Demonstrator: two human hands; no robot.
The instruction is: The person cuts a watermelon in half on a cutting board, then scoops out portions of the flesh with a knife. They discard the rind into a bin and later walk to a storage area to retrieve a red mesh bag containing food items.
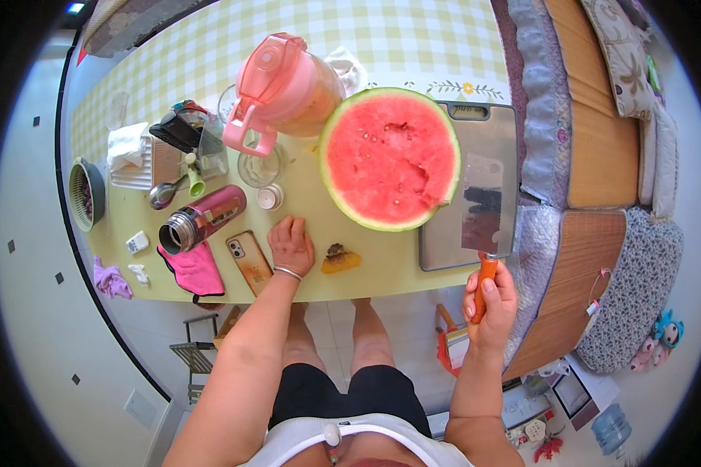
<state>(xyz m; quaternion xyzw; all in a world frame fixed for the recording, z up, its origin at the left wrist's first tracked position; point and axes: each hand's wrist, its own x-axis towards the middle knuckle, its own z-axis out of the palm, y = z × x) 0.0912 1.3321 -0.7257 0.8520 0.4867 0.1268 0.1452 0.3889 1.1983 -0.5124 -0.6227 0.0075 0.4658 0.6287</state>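
In my right hand [491, 300] is a cleaver [483, 210], gripped by its orange handle, with the broad blade upright over the grey cutting board [442, 253]. A halved watermelon [389, 159], red cut face up with gouges in the flesh, overlaps the board's left side. My left hand [291, 245] rests on the table with its fingers curled in, holding nothing visible. Close to it lie a phone [249, 261] in a tan case and a small yellow piece with a dark top [341, 258]. The hand does not touch the watermelon.
Behind my left hand stand a pink-lidded pitcher [288, 86], a glass [261, 163] and a white cap [269, 197]. Leftward are an open maroon thermos [202, 218], a pink cloth [193, 268] and a basket [87, 194]. A wooden bench [592, 101] stands past the table's right edge.
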